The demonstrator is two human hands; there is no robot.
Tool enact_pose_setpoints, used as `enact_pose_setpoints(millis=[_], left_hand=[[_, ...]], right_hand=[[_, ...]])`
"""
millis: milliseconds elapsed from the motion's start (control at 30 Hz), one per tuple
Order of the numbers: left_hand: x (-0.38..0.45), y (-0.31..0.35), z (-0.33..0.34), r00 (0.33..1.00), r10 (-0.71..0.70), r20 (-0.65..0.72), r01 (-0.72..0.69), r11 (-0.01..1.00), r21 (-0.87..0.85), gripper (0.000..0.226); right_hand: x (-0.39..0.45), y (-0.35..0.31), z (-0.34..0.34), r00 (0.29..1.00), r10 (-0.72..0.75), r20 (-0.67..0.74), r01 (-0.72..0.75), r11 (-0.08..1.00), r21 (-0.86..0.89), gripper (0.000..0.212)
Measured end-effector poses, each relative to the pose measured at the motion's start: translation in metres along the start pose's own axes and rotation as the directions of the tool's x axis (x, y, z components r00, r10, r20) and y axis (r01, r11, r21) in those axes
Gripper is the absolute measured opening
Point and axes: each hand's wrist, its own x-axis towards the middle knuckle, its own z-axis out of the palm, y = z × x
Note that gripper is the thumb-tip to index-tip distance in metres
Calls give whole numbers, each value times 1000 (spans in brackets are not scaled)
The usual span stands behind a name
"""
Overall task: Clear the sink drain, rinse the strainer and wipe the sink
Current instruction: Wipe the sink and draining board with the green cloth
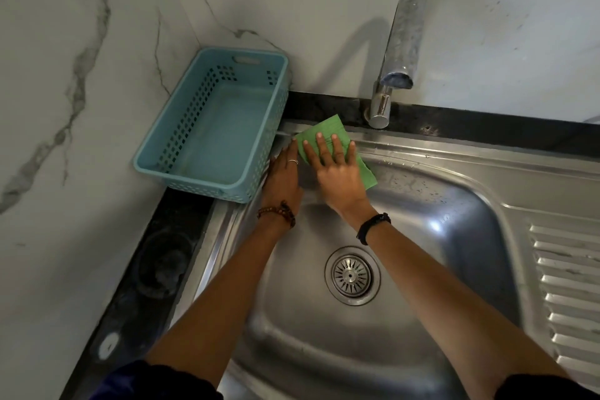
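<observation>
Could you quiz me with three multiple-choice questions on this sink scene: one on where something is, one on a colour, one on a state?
1. Where does the blue basket stand?
A. inside the basin
B. on the counter at the sink's far-left corner
C. on the ridged drainboard

2. What colour is the cloth?
A. green
B. yellow
C. white

3. What is the tap doing?
A. running hard
B. dripping into a bowl
C. no water shows

Answers: 1 B, the basket sits against the marble wall beside the sink. 2 A, the cloth under the right hand is green. 3 C, no stream shows below the spout.
</observation>
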Motion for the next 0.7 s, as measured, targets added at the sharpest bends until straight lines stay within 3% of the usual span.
enact_pose_setpoints(millis=[67,133,233,333,400,500,700], left_hand=[[0,-1,0,1000,23,14,-24,999,40,66],[1,-1,-2,1000,3,21,-3,1000,18,66],[3,2,-5,999,-28,44,29,999,-27,79],[2,7,-9,996,-56,70,59,998,-33,87],[1,10,-10,995,-75,73,77,997,-31,87],[1,13,-12,995,-85,62,86,996,-21,86],[4,18,-13,989,-129,74,129,992,9,82]], right_hand=[[-1,-10,-3,998,69,2,-69,996,55,67],[-3,-15,-3,993,96,-65,-97,995,-11,69],[-4,-14,2,988,65,-141,-87,984,-159,66],[-3,-16,1,976,36,-213,-77,979,-186,58],[-2,-13,3,968,9,-250,-58,980,-189,67],[-3,-9,5,976,23,-214,-70,974,-215,79],[2,-17,8,984,106,-140,-124,984,-127,71]])
